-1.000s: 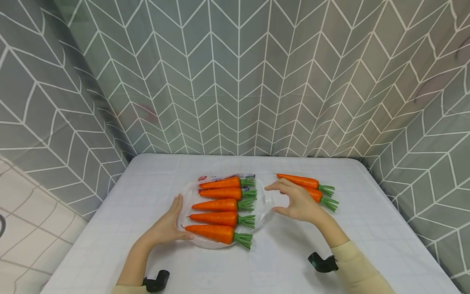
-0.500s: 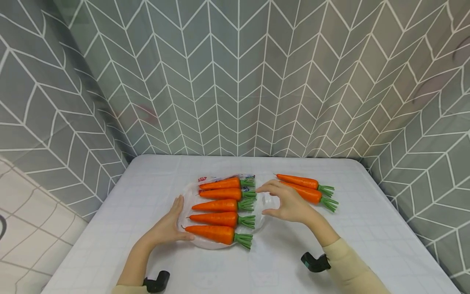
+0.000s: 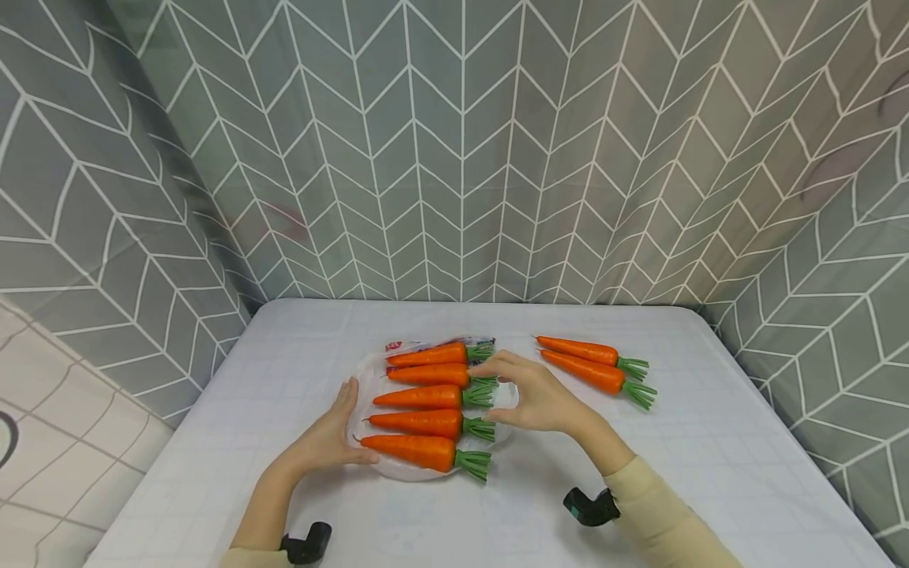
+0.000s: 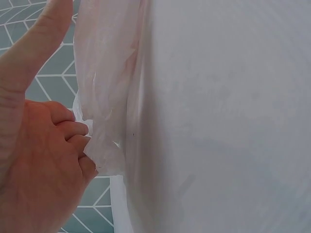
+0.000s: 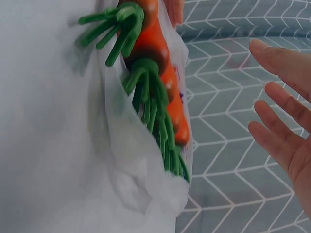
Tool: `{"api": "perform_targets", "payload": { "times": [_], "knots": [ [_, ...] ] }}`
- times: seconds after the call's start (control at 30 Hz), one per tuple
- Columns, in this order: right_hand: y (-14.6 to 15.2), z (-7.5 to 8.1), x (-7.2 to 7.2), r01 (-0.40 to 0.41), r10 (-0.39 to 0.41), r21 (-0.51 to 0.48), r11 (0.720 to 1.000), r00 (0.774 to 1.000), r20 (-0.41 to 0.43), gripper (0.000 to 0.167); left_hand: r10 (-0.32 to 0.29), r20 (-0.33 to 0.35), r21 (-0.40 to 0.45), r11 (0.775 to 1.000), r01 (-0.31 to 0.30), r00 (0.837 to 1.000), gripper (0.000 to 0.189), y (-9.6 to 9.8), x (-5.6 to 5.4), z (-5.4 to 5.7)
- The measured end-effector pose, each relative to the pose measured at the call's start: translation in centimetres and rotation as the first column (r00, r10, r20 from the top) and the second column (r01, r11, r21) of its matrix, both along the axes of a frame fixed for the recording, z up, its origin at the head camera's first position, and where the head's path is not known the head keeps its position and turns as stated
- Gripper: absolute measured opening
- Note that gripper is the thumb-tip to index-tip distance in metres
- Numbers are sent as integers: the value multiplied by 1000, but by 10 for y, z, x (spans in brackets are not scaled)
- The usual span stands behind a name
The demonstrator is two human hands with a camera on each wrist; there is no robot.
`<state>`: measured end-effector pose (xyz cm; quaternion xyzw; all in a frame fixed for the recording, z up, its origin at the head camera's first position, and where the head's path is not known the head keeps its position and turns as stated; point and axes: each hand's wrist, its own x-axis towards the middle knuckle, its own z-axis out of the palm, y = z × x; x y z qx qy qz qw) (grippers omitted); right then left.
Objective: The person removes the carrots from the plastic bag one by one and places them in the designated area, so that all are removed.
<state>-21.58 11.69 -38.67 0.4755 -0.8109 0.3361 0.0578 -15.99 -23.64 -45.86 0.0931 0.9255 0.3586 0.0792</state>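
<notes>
Several orange carrots with green tops lie in a row, tips to the left, on a crumpled white plastic bag (image 3: 364, 386). The nearest of them is a carrot (image 3: 408, 450) at the bag's front edge. My left hand (image 3: 319, 442) rests along the bag's left side, fingers extended and thumb by that carrot's tip. In the left wrist view its fingers (image 4: 73, 128) touch the bag's edge, partly hidden behind it. My right hand (image 3: 536, 397) hovers at the green tops (image 3: 477, 395), thumb and fingers apart, holding nothing. The right wrist view shows it apart from the carrots.
Two more carrots lie to the right on the white-covered table (image 3: 454, 528), a rear carrot (image 3: 578, 349) and a front carrot (image 3: 582, 372). Printed red and blue marks (image 3: 398, 345) show at the bag's back edge. A patterned grey curtain (image 3: 461, 158) surrounds the table.
My right hand has moved left, from beside the two separate carrots to the green tops over the bag, uncovering the front one of those two. My left hand has stayed in place.
</notes>
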Motion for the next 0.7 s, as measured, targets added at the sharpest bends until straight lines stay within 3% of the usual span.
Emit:
{"api": "perform_targets", "payload": {
  "times": [0.43, 0.7],
  "knots": [
    [-29, 1, 2, -124, 124, -27, 992, 992, 11, 53, 0, 1, 2, 1000, 0, 1000, 131, 0, 1, -1],
    [-49, -3, 10, -132, 130, 34, 991, 990, 60, 54, 11, 6, -6, 1000, -11, 1000, 131, 0, 2, 2]
  ]
}}
